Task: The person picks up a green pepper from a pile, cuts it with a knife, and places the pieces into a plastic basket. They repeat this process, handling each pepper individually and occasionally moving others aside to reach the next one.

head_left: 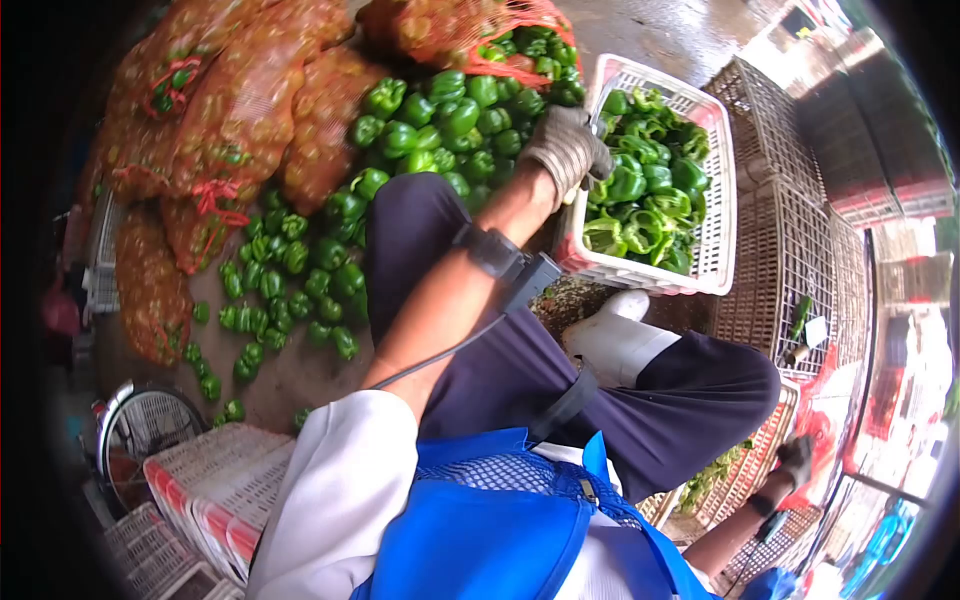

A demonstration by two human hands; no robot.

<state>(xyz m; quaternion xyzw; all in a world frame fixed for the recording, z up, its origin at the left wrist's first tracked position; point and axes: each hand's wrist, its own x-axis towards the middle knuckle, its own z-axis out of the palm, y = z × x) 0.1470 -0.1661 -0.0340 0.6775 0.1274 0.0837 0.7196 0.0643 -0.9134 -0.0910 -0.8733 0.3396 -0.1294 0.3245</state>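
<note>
My left hand (567, 150), in a grey-brown glove, is at the left rim of a white crate (728, 215) with red parts. Its fingers are curled; what they hold, if anything, is hidden. Cut and whole green peppers (655, 180) fill much of the crate. Many whole green peppers (440, 125) lie in a pile just left of this hand. Far to the lower right, my gloved right hand (796, 460) appears small, beside red netting (825, 420). Its fingers look bent together, and anything in them is too small to make out.
Full orange mesh sacks (240, 110) stand at the upper left, and another (520, 45) spills peppers at the top. Stacked plastic crates (775, 240) rise on the right. More crates (215, 480) and a round metal-rimmed item (150, 430) are at lower left. A white boot (615, 345) is below the pepper crate.
</note>
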